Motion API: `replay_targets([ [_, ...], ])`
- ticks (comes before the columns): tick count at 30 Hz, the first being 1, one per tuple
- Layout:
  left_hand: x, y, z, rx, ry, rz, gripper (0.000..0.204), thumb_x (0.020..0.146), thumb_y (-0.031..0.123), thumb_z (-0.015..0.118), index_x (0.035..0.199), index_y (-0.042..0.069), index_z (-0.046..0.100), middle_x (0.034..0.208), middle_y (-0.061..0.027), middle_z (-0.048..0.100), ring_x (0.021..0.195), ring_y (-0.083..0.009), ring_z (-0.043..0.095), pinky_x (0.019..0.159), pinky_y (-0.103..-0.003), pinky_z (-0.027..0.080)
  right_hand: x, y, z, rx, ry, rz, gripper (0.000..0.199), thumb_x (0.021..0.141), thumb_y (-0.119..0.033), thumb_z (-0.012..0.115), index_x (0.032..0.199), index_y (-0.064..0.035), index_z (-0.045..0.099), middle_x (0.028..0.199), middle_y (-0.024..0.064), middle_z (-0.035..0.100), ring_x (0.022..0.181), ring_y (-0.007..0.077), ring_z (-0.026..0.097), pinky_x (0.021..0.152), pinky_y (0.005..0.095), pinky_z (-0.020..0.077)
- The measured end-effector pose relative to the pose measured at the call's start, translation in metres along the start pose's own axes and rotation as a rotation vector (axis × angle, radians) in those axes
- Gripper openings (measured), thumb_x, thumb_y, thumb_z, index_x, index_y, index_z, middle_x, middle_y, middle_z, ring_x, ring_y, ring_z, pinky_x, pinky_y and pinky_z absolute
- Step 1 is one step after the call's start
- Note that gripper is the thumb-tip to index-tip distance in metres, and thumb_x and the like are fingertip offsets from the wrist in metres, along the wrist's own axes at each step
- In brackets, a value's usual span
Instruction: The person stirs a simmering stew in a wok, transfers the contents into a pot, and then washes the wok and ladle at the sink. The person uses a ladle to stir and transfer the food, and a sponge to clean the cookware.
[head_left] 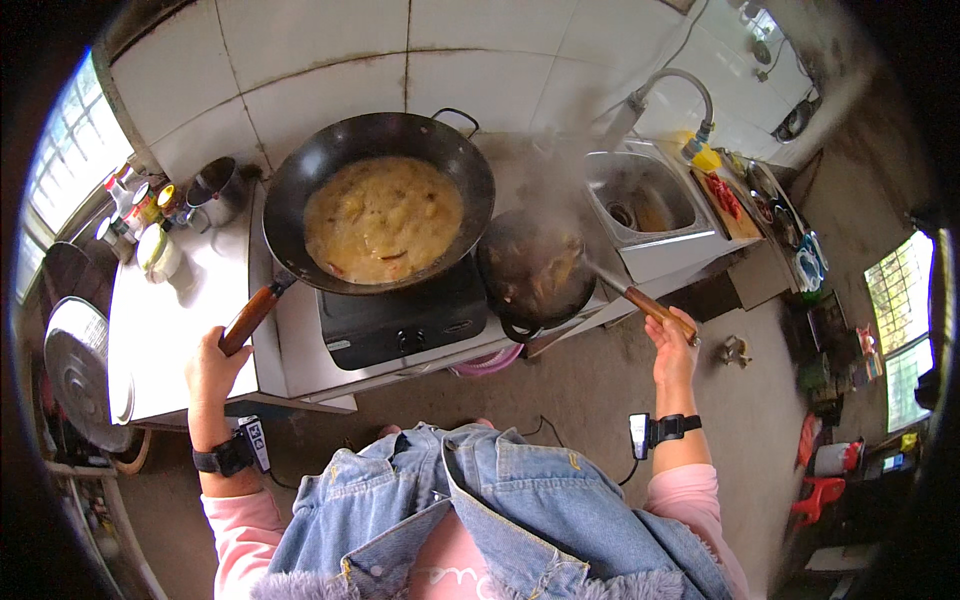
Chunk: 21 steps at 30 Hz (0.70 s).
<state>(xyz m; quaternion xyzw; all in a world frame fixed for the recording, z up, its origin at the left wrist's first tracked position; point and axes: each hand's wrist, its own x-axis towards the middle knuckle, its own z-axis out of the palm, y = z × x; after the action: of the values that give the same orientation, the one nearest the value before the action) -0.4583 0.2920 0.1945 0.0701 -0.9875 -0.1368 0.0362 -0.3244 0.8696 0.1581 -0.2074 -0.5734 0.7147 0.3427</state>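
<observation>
A large black wok [285,190] stands over the black gas stove [400,330], with yellowish bubbling stew [385,215] in it. My left hand [215,362] is closed round the wok's wooden handle. To the right, a smaller dark pot [520,320] holds brown food and gives off steam. My right hand [672,345] grips the wooden handle of a metal spatula [640,298]. The spatula's head reaches into the smaller pot, where steam and food partly hide it.
Seasoning bottles and jars [140,215] and a metal pot [217,190] stand at the left. A steel sink [640,195] with a faucet lies at the right, beside a cutting board [735,222] bearing red pieces. A small animal [735,351] is on the floor.
</observation>
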Motion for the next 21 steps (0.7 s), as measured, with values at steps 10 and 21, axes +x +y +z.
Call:
replay_targets([
  [10,0.002,-0.003,0.002,0.023,0.000,-0.011,0.029,0.067,0.027,0.071,0.080,0.004,0.057,0.068,-0.0127,0.060,0.065,-0.0294,0.060,0.061,-0.037,0.046,-0.013,-0.023,0.011,-0.699,-0.412,-0.573,0.025,0.073,0.005,0.062,0.094,-0.0065,0.058,0.102,0.0128,0.059,0.091,0.0232,0.060,0.077,0.0307,0.0513],
  [21,-0.001,0.003,-0.004,-0.025,-0.010,-0.001,0.029,0.068,0.025,0.071,0.080,0.004,0.057,0.067,-0.0122,0.060,0.063,-0.0272,0.059,0.060,-0.036,0.046,-0.036,-0.043,0.031,-0.930,-0.601,-0.702,0.030,0.069,-0.002,0.067,0.097,-0.0122,0.060,0.109,0.0169,0.058,0.098,0.0284,0.058,0.082,0.0347,0.0473],
])
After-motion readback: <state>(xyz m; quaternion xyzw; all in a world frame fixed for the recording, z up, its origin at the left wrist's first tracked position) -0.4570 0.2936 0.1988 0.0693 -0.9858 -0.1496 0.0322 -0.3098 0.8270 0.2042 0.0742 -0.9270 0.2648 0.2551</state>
